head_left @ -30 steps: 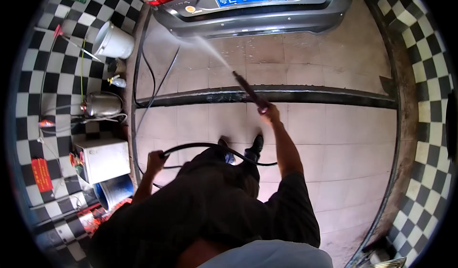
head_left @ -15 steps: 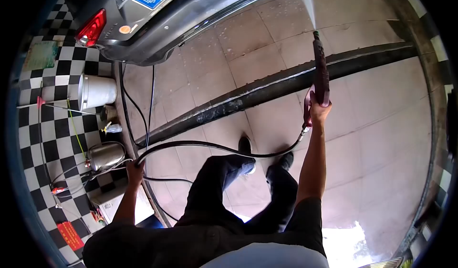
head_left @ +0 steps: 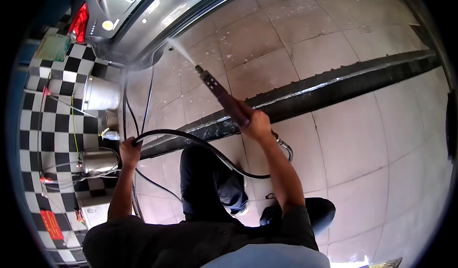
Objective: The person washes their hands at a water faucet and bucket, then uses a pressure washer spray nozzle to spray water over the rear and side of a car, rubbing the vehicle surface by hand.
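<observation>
My right hand is wrapped round the rear of a dark red spray gun, whose nozzle points up and to the left. A white jet of water leaves it toward the lower edge of the grey car's rear bumper. From the gun's handle a black hose loops across in front of my legs to my left hand, which is closed round it at the left.
A raised dark strip crosses the tiled floor between me and the car. Along the left stand a white bucket, a metal canister and a white box. More hose lies on the floor near my left hand.
The gun has swung from the right toward the left, and its jet now meets the bumper. My knees are bent more. My left hand still holds the hose.
</observation>
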The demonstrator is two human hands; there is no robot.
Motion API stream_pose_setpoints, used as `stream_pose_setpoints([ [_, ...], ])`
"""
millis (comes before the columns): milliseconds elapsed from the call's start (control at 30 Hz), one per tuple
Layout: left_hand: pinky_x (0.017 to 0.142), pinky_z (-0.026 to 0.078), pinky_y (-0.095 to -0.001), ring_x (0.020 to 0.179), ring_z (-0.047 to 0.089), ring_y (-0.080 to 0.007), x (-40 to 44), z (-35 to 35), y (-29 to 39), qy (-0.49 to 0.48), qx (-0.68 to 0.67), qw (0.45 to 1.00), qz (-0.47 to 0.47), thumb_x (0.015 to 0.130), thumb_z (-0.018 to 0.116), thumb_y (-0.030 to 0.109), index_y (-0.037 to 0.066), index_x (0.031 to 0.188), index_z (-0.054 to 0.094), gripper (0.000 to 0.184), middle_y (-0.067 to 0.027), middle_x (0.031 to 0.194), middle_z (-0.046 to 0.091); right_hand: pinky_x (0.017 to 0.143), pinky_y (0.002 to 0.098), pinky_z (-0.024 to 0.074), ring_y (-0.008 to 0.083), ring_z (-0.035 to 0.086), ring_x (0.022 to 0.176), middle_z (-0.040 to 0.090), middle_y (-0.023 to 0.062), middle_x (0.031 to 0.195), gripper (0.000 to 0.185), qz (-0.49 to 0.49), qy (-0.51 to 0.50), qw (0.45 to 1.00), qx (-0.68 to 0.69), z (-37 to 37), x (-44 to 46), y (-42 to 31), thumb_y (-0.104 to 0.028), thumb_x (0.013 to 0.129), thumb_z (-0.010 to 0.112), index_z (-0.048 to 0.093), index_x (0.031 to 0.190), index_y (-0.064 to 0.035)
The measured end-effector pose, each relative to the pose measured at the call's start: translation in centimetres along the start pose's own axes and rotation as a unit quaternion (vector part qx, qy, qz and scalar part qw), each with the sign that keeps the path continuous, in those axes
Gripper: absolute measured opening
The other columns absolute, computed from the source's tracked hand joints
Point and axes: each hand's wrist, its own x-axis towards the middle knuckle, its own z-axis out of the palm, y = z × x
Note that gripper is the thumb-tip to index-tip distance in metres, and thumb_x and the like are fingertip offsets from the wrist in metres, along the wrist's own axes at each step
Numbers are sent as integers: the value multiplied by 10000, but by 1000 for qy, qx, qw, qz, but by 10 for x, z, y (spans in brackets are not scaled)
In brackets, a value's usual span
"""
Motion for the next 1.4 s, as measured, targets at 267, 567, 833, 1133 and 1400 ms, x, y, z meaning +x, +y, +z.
stream_pose_setpoints([
  [267, 454, 366, -378, 463, 519, -294, -19, 37, 42, 11, -27, 999, -15, 723, 696, 160, -2, 666, 591, 202, -185, 550, 525, 661, 324, 475, 169, 599, 668, 630, 108, 731, 397, 57, 275, 954, 104, -110, 39, 111, -173, 709, 725, 616, 1065, -35],
  [567, 465, 385, -377, 502, 552, -329, -23, 32, 50, 22, -23, 999, -20, 726, 692, 197, 3, 663, 604, 222, -191, 564, 533, 672, 265, 457, 99, 536, 702, 602, 10, 778, 227, 50, 341, 911, 227, -167, 14, 125, -48, 718, 701, 609, 908, 35],
  [833, 476, 396, -394, 527, 553, -348, -27, 46, 53, 7, 1, 1000, -6, 695, 709, 192, 14, 641, 591, 220, -186, 566, 534, 775, 337, 481, 284, 646, 884, 651, 183, 943, 486, 1, 177, 983, 39, -96, 28, 58, -173, 708, 685, 578, 1178, -105],
  [1133, 469, 389, -398, 522, 542, -350, -37, 43, 42, 30, 18, 999, 8, 659, 726, 200, 21, 609, 565, 245, -177, 554, 525, 704, 443, 496, 368, 615, 803, 646, 166, 832, 502, -53, -6, 998, -43, 12, 30, 32, -221, 693, 634, 547, 1187, -202],
  [1400, 479, 407, -400, 543, 564, -348, -43, 57, 34, 15, 27, 1000, -3, 660, 727, 213, 29, 596, 570, 250, -176, 562, 539, 734, 434, 489, 359, 615, 839, 647, 156, 890, 517, -106, -94, 989, -27, 53, 17, 6, -223, 674, 628, 536, 1174, -133],
])
